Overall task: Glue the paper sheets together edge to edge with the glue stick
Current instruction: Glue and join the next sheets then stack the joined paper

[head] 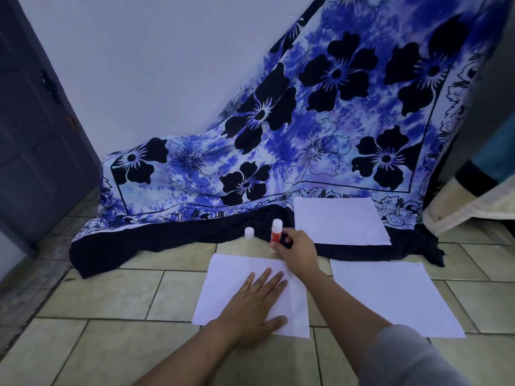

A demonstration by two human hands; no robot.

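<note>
Dim, cool bluish indoor light, even and diffuse, faint soft shadows on the tiled floor (pixel 111 299), wide-angle bowing of the door (pixel 41 140) at left, lower corners slightly soft

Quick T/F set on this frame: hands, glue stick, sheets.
1. The left hand lies flat on a sheet. True.
2. The right hand is empty. False: it grips the glue stick.
3. All the sheets are stacked in one pile. False: three lie apart, none overlapping.
4. The far sheet lies on the cloth. True.
</note>
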